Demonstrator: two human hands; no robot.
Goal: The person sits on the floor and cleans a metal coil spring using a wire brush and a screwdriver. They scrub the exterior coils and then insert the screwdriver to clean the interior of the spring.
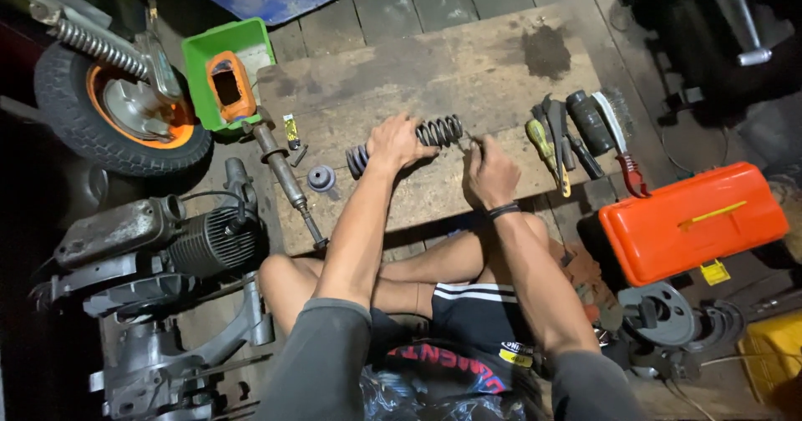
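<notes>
Head view: wooden board (468, 70) (stained) on plank floor (401, 3).

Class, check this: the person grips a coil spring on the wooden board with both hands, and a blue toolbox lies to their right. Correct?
Not quite. In the head view the toolbox is orange, not blue. The rest holds: the left hand and right hand are on the coil spring, on the wooden board.

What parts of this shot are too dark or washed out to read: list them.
Head view: light falls on the wooden board and both hands, left hand and right hand, on the coil spring; the left edge and the top right corner sink into shadow; the orange toolbox shows mild glare; focus is sharp mid-frame.
</notes>
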